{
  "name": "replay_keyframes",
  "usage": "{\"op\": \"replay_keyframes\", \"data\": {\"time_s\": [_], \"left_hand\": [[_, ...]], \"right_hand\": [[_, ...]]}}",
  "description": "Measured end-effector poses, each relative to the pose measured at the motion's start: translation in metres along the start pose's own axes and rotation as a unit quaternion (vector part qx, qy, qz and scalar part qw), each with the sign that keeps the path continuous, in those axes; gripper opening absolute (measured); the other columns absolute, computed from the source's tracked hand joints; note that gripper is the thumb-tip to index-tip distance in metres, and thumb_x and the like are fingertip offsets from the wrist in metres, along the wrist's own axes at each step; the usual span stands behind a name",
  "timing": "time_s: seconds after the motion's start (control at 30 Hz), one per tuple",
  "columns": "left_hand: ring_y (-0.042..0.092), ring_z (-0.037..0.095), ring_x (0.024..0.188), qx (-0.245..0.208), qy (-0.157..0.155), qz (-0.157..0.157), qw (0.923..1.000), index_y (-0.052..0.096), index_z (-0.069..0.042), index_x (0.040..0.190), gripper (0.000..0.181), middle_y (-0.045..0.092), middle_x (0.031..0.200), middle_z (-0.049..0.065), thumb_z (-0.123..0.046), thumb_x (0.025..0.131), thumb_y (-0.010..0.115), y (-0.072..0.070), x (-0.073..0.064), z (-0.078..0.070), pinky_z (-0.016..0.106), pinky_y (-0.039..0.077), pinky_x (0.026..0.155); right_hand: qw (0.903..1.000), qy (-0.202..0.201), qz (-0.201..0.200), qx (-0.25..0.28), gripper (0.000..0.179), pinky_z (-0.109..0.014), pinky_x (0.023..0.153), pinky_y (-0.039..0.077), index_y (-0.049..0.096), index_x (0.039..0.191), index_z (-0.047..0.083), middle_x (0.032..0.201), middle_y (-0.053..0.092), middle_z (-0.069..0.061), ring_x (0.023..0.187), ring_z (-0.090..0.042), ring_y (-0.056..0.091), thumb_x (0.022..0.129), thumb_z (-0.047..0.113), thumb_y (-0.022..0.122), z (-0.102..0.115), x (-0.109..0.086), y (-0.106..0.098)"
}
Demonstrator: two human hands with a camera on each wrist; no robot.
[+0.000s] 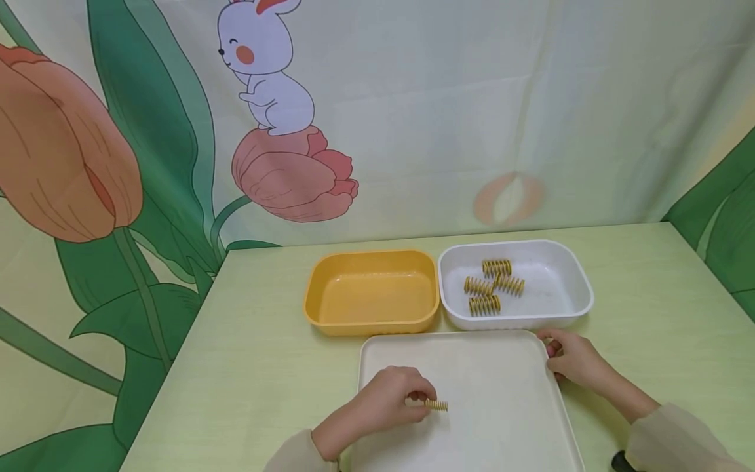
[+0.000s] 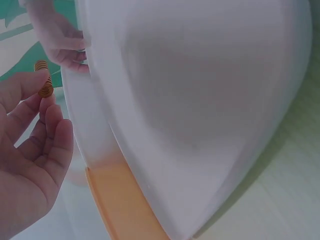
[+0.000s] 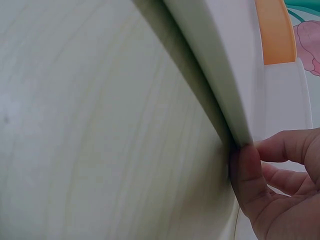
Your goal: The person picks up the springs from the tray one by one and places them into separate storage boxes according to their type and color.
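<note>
Over the left part of the white tray [image 1: 489, 393], my left hand [image 1: 392, 400] pinches a small brass-coloured coil spring [image 1: 437, 406] between thumb and fingers. The left wrist view has the spring [image 2: 44, 79] sticking out past the fingertips at both ends. At the tray's far right corner, my right hand [image 1: 575, 357] grips the rim. In the right wrist view its thumb [image 3: 246, 172] lies against the outer side of the tray's edge [image 3: 215, 70]. Several larger yellow springs [image 1: 485, 305] lie in the left half of the white bin [image 1: 554, 288].
An orange-yellow bin [image 1: 371, 298] stands left of the white one, both just behind the tray. All rest on a pale green table [image 1: 259, 367]. Behind it hangs a cloth [image 1: 413, 98] printed with tulips and a rabbit.
</note>
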State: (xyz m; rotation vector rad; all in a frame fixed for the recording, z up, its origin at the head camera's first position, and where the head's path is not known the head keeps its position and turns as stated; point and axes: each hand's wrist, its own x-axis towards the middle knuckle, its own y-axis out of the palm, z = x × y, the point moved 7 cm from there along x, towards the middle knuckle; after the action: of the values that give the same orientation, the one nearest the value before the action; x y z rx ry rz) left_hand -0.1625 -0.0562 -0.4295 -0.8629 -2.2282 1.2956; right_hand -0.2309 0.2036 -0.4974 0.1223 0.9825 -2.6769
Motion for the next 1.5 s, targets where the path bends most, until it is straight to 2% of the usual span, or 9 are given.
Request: {"op": "replay_keyframes", "data": {"time_s": [0.3, 0.73, 1.2, 1.5], "left_hand": [[0.056, 0.005, 0.069, -0.008, 0.009, -0.027, 0.9996, 0.068, -0.012, 0.083, 0.01, 0.062, 0.074, -0.003, -0.014, 0.072, 0.067, -0.011, 0.004, 0.005, 0.008, 0.039, 0.065], [0.056, 0.006, 0.069, -0.013, -0.007, -0.063, 0.9979, 0.068, -0.011, 0.084, 0.012, 0.064, 0.076, -0.003, -0.013, 0.072, 0.067, -0.021, 0.005, 0.017, 0.011, 0.043, 0.064], [0.055, 0.012, 0.071, -0.042, -0.047, -0.091, 0.9939, 0.068, -0.011, 0.085, 0.011, 0.062, 0.078, -0.002, -0.013, 0.074, 0.065, -0.036, 0.007, 0.031, 0.021, 0.046, 0.065], [0.056, 0.012, 0.072, -0.039, -0.046, -0.114, 0.9916, 0.067, -0.01, 0.085, 0.011, 0.062, 0.078, 0.0, -0.011, 0.074, 0.065, -0.043, 0.01, 0.035, 0.022, 0.048, 0.065]], "right_hand": [[1.0, 0.0, -0.001, -0.002, 0.045, -0.025, 0.046, 0.044, 0.049, 0.11, -0.006, 0.075, 0.05, -0.007, 0.053, -0.013, 0.049, 0.065, -0.006, 0.052, 0.0, 0.0, 0.0], [1.0, 0.004, 0.002, -0.003, 0.046, -0.025, 0.047, 0.044, 0.049, 0.111, -0.006, 0.076, 0.051, -0.008, 0.055, -0.013, 0.049, 0.065, -0.006, 0.052, -0.001, -0.001, 0.001], [1.0, 0.006, -0.002, -0.002, 0.046, -0.025, 0.046, 0.043, 0.049, 0.111, -0.006, 0.075, 0.05, -0.007, 0.054, -0.014, 0.049, 0.065, -0.006, 0.052, -0.001, -0.001, 0.001], [1.0, 0.005, -0.004, -0.003, 0.045, -0.025, 0.046, 0.043, 0.049, 0.111, -0.006, 0.076, 0.05, -0.008, 0.055, -0.014, 0.049, 0.066, -0.006, 0.052, -0.001, 0.0, 0.001]]}}
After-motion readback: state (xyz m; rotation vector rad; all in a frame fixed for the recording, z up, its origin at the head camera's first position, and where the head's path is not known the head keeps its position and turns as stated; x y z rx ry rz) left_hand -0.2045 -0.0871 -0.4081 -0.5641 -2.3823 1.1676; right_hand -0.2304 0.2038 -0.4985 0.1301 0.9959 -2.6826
